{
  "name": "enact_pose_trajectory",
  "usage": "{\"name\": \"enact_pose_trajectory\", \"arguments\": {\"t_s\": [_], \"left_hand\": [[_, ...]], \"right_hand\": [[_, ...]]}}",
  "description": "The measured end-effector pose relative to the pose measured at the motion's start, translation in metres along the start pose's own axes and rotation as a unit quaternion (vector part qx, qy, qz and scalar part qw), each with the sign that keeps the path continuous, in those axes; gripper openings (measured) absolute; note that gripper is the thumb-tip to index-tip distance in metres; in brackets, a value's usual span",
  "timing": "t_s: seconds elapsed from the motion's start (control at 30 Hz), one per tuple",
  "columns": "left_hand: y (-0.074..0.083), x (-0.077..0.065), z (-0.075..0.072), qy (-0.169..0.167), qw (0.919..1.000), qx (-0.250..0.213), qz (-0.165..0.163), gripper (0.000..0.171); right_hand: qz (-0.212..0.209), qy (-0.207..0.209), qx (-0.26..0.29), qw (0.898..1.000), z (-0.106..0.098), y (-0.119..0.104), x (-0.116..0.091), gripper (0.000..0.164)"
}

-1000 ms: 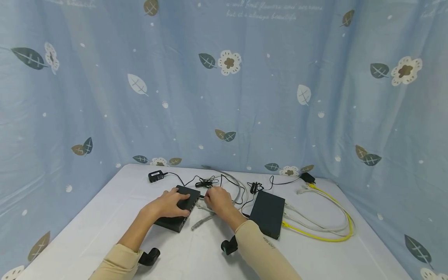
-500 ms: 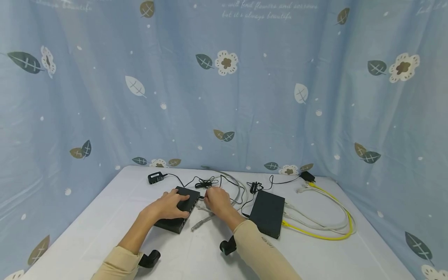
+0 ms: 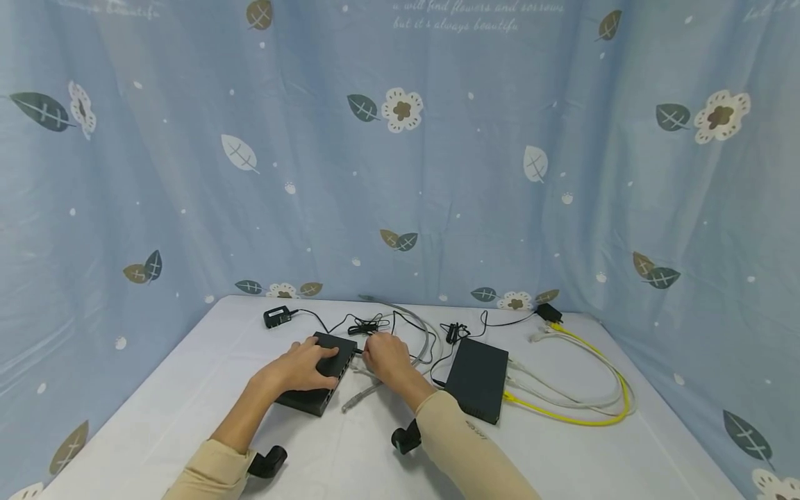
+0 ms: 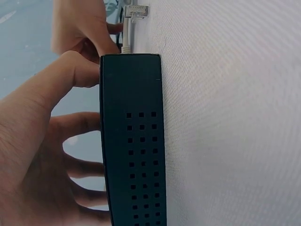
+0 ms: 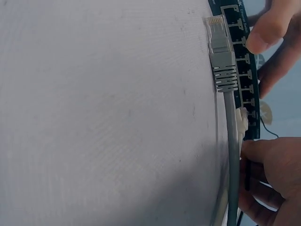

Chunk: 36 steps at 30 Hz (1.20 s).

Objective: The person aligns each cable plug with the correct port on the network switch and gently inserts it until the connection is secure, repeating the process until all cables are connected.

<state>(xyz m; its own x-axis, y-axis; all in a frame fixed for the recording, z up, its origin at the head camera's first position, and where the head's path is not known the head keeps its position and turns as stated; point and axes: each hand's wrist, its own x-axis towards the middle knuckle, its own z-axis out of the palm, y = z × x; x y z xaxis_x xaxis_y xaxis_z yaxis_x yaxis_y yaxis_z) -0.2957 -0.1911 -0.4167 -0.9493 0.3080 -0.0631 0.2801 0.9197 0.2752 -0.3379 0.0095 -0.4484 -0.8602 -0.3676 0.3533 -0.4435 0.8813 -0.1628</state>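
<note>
My left hand (image 3: pixel 304 367) presses down on a black network switch (image 3: pixel 306 401), fingers spread over its top and the thumb at its port edge. The switch's vented side (image 4: pixel 136 141) faces the left wrist view; its row of ports (image 5: pixel 242 61) shows in the right wrist view. My right hand (image 3: pixel 389 357) is at the switch's far right corner and pinches a black power plug (image 5: pixel 248 175) there, mostly covered by the fingers. A grey network cable (image 5: pixel 232 141) with a clear connector lies below that hand, and a white connector (image 5: pixel 242 121) sits close to the ports.
Another black switch (image 3: pixel 478 380) stands to the right, with white cables and a yellow cable (image 3: pixel 562 417) at its side. Power adapters lie at the back left (image 3: pixel 277 317) and back right (image 3: pixel 549 313). Bundled black cord (image 3: pixel 365 327) runs behind my hands; a blue curtain (image 3: pixel 400 173) hangs behind.
Both hands stay in place on the switch and plug. The head view has shifted slightly; nothing else has visibly moved.
</note>
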Motion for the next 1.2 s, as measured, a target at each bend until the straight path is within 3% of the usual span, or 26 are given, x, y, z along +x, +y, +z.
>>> {"name": "enact_pose_trajectory", "arguments": {"t_s": [0.7,1.0,1.2], "left_hand": [[0.0026,-0.004,-0.0038,-0.005,1.0,-0.006,0.003,0.068],[-0.0004,-0.006,-0.0039,-0.007,0.9998,-0.015,0.009,0.069],[-0.0015,-0.0048,-0.0028,-0.003,0.9998,-0.015,0.01,0.069]], "right_hand": [[0.012,-0.02,0.018,1.0,-0.0038,-0.0034,-0.0001,0.012],[0.037,-0.035,0.06,0.997,-0.007,-0.0026,-0.002,0.013],[0.03,-0.05,0.076,0.995,-0.007,0.0001,-0.0029,0.013]]}}
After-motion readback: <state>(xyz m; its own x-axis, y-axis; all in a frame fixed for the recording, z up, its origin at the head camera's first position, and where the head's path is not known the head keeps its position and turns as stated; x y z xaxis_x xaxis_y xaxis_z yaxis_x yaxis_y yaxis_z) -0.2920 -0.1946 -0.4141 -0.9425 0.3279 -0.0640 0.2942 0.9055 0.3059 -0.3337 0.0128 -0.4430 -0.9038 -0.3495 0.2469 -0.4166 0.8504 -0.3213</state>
